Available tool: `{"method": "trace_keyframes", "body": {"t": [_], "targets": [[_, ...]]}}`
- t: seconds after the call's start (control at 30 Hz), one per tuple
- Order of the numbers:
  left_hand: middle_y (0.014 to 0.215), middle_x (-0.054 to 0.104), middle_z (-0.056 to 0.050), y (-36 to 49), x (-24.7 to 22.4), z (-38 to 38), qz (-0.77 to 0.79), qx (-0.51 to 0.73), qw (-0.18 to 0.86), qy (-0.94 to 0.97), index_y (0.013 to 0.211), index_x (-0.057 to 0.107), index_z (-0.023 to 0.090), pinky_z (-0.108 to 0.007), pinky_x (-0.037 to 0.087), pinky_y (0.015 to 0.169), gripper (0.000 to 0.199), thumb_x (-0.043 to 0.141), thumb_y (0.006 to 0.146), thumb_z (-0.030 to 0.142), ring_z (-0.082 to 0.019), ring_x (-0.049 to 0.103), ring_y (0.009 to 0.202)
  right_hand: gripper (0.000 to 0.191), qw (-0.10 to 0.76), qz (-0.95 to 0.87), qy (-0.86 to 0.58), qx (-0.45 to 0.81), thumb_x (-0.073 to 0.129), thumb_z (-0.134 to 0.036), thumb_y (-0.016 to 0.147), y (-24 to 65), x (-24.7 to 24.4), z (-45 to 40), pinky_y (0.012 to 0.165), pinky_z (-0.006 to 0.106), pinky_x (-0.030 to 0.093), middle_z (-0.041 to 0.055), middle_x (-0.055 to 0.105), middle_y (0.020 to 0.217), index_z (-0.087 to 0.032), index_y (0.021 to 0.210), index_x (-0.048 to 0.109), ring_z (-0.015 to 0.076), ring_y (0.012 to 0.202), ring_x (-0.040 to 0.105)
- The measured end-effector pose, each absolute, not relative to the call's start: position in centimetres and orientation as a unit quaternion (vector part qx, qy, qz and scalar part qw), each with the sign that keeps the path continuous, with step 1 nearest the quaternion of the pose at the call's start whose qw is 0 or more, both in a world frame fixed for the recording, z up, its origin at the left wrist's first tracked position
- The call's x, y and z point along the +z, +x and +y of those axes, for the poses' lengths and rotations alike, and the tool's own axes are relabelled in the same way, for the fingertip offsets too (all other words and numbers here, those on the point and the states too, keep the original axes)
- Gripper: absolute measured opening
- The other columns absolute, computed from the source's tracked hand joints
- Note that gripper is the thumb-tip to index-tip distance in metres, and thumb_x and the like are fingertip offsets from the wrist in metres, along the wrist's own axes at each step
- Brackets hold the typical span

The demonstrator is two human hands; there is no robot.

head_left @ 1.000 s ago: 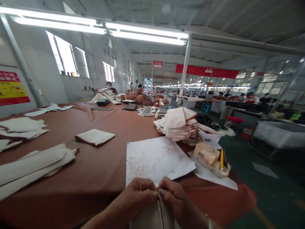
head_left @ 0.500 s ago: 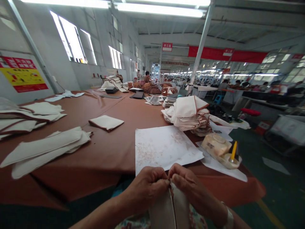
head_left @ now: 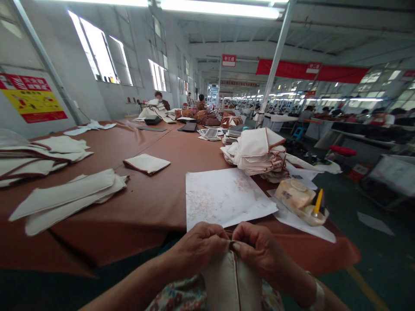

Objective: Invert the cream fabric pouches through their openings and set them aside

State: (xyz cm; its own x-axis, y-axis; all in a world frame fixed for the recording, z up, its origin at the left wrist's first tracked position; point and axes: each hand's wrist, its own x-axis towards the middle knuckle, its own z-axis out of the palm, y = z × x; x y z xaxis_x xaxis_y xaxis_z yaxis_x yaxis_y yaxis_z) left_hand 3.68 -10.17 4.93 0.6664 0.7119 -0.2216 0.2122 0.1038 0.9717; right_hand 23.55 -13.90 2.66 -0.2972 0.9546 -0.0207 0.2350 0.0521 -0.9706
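Observation:
A cream fabric piece (head_left: 223, 280) with a brown-edged seam down its middle hangs over the lap at the bottom centre. My left hand (head_left: 205, 242) pinches its upper end from the left, thumb and fingers pressed together. From the right, my right hand (head_left: 259, 248) pinches the same end, close against the left fingertips. A bit of brown edging shows between the two hands. Just beyond them lies a white paper sheet (head_left: 223, 194) sprinkled with small brown specks.
Stacked cream pieces (head_left: 259, 151) stand right of centre on the brown-covered table (head_left: 152, 207). Nearer the right corner sits a plastic container (head_left: 295, 194) with a yellow-handled tool (head_left: 318, 201). More cream pieces (head_left: 74, 194) lie at left, and one folded piece (head_left: 147, 163) lies mid-table.
Both hands stay on the fabric's upper end; the right fingers have shifted slightly and the seam's top looks more drawn together. The view has moved a little.

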Motion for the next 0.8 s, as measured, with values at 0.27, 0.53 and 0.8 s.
{"method": "trace_keyframes", "body": {"t": [0.27, 0.53, 0.8], "targets": [[0.054, 0.036, 0.006, 4.4, 3.7, -10.4, 0.392, 0.165, 0.633, 0.647, 0.068, 0.055, 0.014, -0.024, 0.016, 0.046, 0.024, 0.06, 0.077, 0.036, -0.007, 0.026, 0.049, 0.011, 0.371, -0.636, -0.499, 0.456, 0.058, -0.026, 0.083, 23.0, 2.6, -14.2, 0.056, 0.025, 0.032, -0.0017, 0.052, 0.066, -0.016, 0.078, 0.058, 0.0105, 0.061, 0.04], [0.057, 0.046, 0.003, 4.5, 3.6, -11.2, 0.386, 0.194, 0.7, 0.569, 0.067, 0.059, 0.012, -0.021, 0.02, 0.047, 0.011, 0.058, 0.067, 0.024, -0.007, 0.031, 0.049, 0.012, 0.396, -0.765, -0.363, 0.356, 0.048, -0.023, 0.093, 23.8, 2.9, -15.0, 0.061, 0.022, 0.036, -0.0004, 0.053, 0.075, -0.018, 0.086, 0.055, 0.0103, 0.067, 0.046], [0.057, 0.053, -0.001, 4.8, 3.8, -11.9, 0.354, 0.258, 0.791, 0.428, 0.062, 0.062, 0.01, -0.02, 0.028, 0.047, 0.026, 0.071, 0.067, 0.034, -0.008, 0.041, 0.048, 0.015, 0.406, -0.849, -0.283, 0.184, 0.049, -0.009, 0.089, 24.4, 1.7, -14.5, 0.058, 0.023, 0.031, 0.0001, 0.048, 0.076, -0.019, 0.095, 0.058, 0.009, 0.065, 0.045]]}}
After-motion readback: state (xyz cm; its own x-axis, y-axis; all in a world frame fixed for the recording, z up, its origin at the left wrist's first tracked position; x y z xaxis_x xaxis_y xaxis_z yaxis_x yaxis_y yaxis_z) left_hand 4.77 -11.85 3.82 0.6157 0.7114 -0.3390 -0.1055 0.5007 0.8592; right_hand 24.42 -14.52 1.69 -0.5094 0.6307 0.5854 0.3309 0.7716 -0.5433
